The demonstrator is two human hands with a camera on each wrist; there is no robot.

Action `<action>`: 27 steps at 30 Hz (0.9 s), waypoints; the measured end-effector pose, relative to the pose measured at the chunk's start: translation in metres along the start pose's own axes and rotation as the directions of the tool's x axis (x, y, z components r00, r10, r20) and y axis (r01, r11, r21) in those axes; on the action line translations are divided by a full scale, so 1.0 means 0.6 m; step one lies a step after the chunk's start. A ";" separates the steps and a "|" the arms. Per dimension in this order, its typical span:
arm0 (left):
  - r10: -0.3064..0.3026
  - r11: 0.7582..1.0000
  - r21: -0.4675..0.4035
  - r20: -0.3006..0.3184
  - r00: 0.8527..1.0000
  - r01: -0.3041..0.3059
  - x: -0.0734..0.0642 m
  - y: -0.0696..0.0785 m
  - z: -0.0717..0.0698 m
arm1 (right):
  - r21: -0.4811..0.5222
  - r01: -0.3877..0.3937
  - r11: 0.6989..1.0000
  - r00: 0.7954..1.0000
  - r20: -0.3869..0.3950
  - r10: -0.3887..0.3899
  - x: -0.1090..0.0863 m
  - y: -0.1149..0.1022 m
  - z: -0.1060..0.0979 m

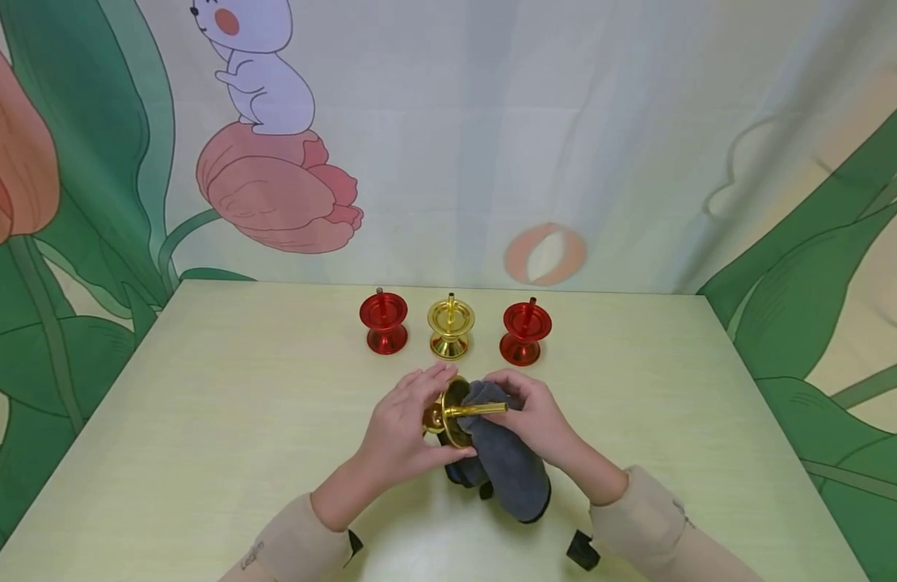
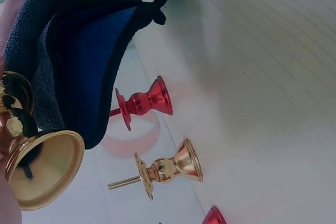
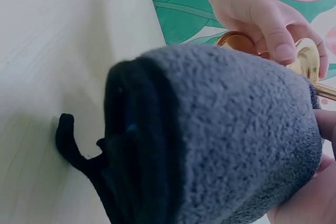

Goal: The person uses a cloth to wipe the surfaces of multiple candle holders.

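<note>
My left hand (image 1: 393,436) grips a gold candle holder (image 1: 459,437), tipped on its side above the table with its long spike pointing right. In the left wrist view its flared base (image 2: 55,166) faces the camera. A grey cloth (image 1: 512,475) with dark edging is pinched in my right hand (image 1: 545,416) and bunched against the holder's dish, beside the spike. The rest of the cloth hangs down in folds, its blue inside and a dark loop (image 3: 68,137) showing in the wrist views.
Toward the back of the table (image 1: 223,404), a red candle holder (image 1: 384,323), a second gold candle holder (image 1: 451,326) and another red candle holder (image 1: 524,332) stand upright in a row. Behind the table hangs a printed curtain (image 1: 448,162). Small black pieces (image 1: 583,551) show near my sleeves.
</note>
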State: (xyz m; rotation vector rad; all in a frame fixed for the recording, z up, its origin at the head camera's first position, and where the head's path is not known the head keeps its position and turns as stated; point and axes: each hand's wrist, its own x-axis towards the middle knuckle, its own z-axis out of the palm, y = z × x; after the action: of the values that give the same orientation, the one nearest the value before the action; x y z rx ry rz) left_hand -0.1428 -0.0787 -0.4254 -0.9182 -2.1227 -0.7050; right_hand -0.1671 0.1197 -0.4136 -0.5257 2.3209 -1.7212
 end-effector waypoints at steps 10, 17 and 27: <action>-0.218 0.894 -0.333 0.257 0.941 0.298 0.002 0.011 -0.014 | 0.135 0.026 0.991 1.000 0.000 -0.027 -0.001 -0.001 -0.002; -0.320 0.615 -0.500 0.548 0.773 0.610 0.006 -0.004 -0.027 | 0.220 -0.007 0.975 0.999 0.053 -0.004 -0.002 0.000 -0.001; -0.375 0.699 -0.493 0.364 0.853 0.518 -0.003 -0.008 -0.018 | 0.178 -0.024 0.984 1.000 -0.003 0.025 0.003 -0.001 -0.002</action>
State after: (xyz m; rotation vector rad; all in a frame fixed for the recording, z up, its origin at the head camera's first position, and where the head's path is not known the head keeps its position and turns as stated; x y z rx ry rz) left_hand -0.1417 -0.0898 -0.4214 -0.8002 -2.4232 -1.6449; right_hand -0.1692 0.1201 -0.4128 -0.4578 2.1393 -1.8970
